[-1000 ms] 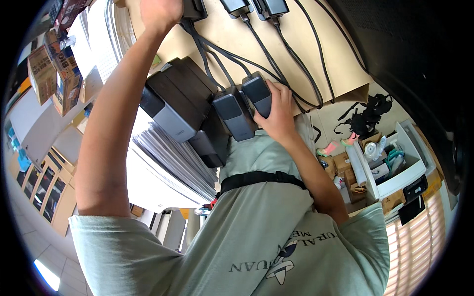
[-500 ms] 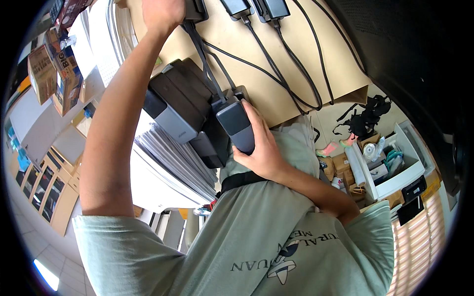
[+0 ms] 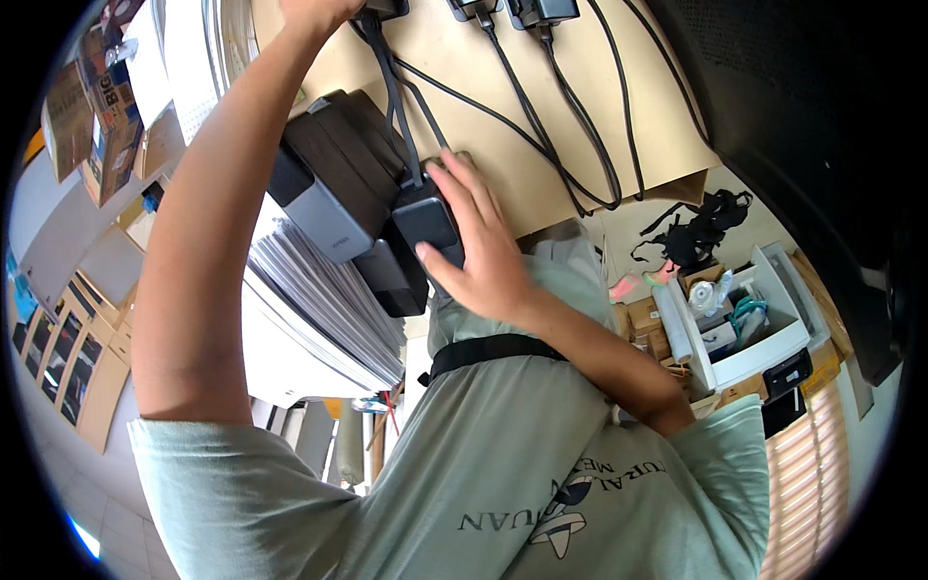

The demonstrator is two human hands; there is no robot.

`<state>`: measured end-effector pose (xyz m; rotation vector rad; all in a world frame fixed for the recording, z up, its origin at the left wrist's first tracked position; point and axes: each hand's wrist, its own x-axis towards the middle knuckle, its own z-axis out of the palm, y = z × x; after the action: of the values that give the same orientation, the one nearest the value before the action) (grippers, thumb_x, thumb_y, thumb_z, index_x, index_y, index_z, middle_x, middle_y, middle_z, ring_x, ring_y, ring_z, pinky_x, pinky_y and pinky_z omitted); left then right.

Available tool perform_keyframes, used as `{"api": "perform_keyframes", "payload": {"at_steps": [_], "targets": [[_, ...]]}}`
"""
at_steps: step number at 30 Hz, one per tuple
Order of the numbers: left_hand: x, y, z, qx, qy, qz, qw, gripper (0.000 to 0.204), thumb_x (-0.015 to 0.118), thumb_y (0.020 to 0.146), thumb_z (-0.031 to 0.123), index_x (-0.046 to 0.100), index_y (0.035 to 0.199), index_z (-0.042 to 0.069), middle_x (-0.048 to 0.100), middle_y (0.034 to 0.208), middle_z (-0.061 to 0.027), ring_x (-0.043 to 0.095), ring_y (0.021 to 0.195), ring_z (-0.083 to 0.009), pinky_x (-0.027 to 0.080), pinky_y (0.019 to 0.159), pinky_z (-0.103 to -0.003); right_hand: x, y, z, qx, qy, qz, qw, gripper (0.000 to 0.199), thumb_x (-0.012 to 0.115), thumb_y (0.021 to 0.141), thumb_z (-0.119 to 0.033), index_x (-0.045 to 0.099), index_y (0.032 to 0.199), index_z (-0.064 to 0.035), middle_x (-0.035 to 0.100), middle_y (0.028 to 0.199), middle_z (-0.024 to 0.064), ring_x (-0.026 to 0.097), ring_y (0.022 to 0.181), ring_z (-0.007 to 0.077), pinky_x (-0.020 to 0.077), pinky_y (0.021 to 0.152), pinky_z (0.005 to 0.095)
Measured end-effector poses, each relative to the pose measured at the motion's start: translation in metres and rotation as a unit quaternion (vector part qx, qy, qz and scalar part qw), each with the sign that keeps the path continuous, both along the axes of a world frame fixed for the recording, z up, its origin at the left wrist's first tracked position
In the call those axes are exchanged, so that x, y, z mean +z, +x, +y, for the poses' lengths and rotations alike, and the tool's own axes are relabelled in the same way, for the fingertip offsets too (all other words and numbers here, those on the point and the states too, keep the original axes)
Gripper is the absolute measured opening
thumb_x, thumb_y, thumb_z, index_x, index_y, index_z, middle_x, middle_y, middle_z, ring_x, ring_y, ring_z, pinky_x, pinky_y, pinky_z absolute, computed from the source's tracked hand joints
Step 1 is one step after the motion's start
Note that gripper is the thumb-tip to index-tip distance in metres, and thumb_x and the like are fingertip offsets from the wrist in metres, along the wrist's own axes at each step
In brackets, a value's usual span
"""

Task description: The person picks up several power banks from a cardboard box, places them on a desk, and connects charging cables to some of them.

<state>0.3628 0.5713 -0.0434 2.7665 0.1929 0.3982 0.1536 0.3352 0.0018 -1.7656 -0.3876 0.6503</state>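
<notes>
My right hand (image 3: pixel 480 253) lies over a dark grey battery pack (image 3: pixel 422 220), thumb beneath it and fingers spread along its side, pressing it against a tan board (image 3: pixel 541 126). A black cable (image 3: pixel 391 92) runs from the pack's top up to a black plug (image 3: pixel 382 8) at the upper edge. My left hand (image 3: pixel 314 12) reaches up to that plug and is cut off by the picture's edge, so its grip is hidden. More dark packs (image 3: pixel 333 179) lie stacked just left of the held one.
Several black cables (image 3: pixel 570 126) hang across the board from chargers (image 3: pixel 527 10) at the top. A stack of papers (image 3: pixel 319 290) lies below the packs. A white bin of small items (image 3: pixel 773 338) and a black strap bundle (image 3: pixel 698 230) are at right; cardboard boxes (image 3: pixel 87 126) at left.
My right hand first covered two packs side by side, then slid left with one pack. It now rests with fingers spread over that pack. My left arm stayed raised.
</notes>
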Motion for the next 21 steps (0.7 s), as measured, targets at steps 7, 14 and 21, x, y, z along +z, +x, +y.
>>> {"api": "perform_keyframes", "payload": {"at_steps": [7,14,21], "targets": [[0.008,0.007,-0.005,0.031,0.059,0.128,0.989,0.033,0.04,0.099,0.024,0.057,0.117,0.003,0.06,0.113,-0.0268,0.057,0.105,-0.0443,0.045,0.094,-0.048,-0.038,0.029,0.013,0.029,0.044,-0.055,0.997,0.043,0.071,0.083,-0.031,0.062,0.115,-0.0036,0.062,0.119,0.0142,0.056,0.114,0.0342,0.0425,0.1,0.0433],[0.111,-0.106,-0.101,-0.042,-0.138,-0.061,0.988,0.036,0.041,0.098,0.017,0.055,0.126,-0.001,0.055,0.123,-0.0198,0.049,0.118,-0.0361,0.039,0.102,-0.041,-0.059,0.055,0.002,0.067,0.031,-0.178,0.981,0.041,0.072,0.081,-0.04,0.065,0.095,-0.0025,0.065,0.095,0.0114,0.06,0.095,0.0319,0.0473,0.086,0.0427],[0.092,-0.283,-0.189,0.22,-0.273,0.048,0.935,0.046,0.053,0.096,0.023,0.048,0.132,-0.006,0.044,0.138,-0.0252,0.044,0.127,-0.0405,0.034,0.109,-0.046,-0.054,0.075,0.001,0.142,0.047,-0.087,0.985,0.036,0.062,0.093,-0.038,0.065,0.1,-0.0036,0.064,0.098,0.0122,0.061,0.092,0.0284,0.05,0.077,0.0361]]}}
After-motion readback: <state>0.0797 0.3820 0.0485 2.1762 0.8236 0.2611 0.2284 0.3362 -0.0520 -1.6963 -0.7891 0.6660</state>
